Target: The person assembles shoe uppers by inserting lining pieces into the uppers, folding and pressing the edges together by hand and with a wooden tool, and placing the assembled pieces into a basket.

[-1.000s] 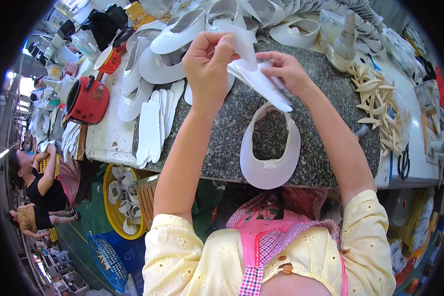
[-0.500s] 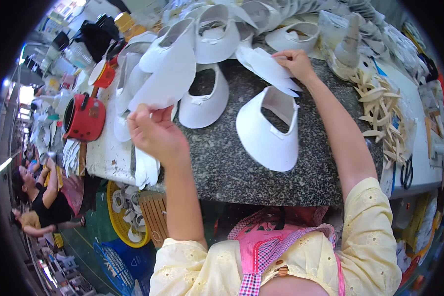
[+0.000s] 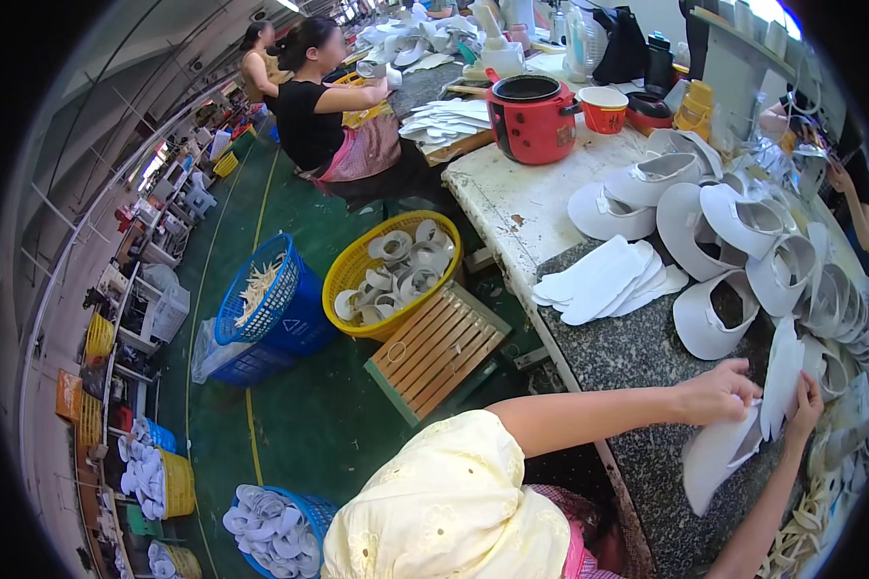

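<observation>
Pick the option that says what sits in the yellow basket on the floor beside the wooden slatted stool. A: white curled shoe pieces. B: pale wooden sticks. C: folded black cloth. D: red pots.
A: the yellow basket beside the wooden slatted stool holds white curled shoe pieces; the pale sticks lie in the blue basket next to it.

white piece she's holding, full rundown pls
The white shoe-upper piece is a flat, curved cut-out of thin, bendy sheet with a cut-out opening near its top. It lies partly on the speckled stone worktop, lower end past the edge. The left hand grips its top; the right hand touches the right edge beside a narrower white strip.
</observation>
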